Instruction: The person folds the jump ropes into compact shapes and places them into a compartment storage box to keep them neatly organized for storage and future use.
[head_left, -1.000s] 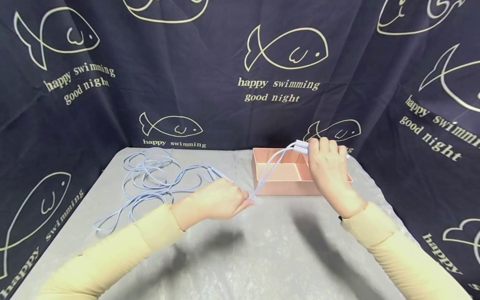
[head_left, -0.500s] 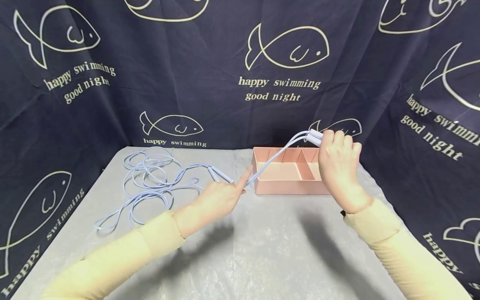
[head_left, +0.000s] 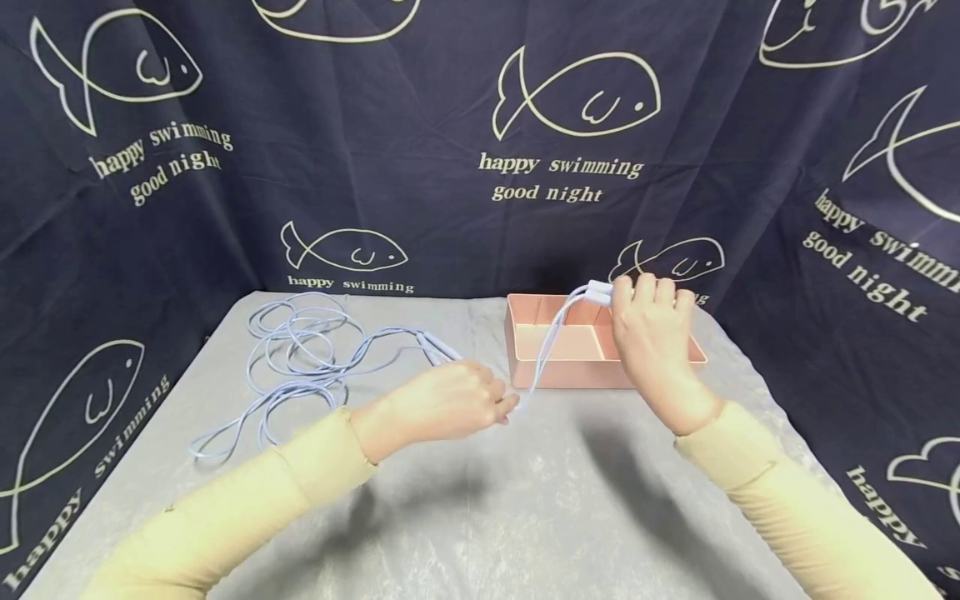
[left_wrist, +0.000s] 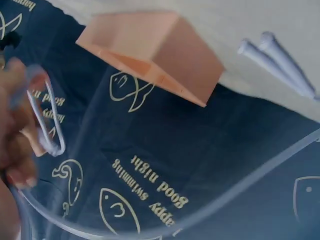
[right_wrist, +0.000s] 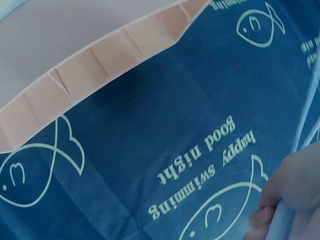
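In the head view my right hand (head_left: pixel 654 343) grips the paired light-blue handles (head_left: pixel 598 292) of a jump rope, above the right part of a pink box (head_left: pixel 573 373). Its doubled cord (head_left: pixel 550 342) droops from there to my left hand (head_left: pixel 446 402), whose curled fingers hold it low, just left of the box's front. The left wrist view shows the cord (left_wrist: pixel 230 200) sweeping in a wide arc near the blurred left fingers (left_wrist: pixel 20 150). In the right wrist view a handle (right_wrist: pixel 282 220) pokes out of the right fist.
A second light-blue jump rope (head_left: pixel 300 387) lies in loose loops on the left of the grey-covered table (head_left: pixel 517 517). Its two handles (head_left: pixel 438 346) lie beside my left hand. The divided box stands at the back right, before a dark fish-print curtain (head_left: pixel 450 108).
My right hand rises rightward, then comes back down and left. My left hand's index finger, stretched out half a second ago, is curled in again, and that hand sits slightly lower and farther right.
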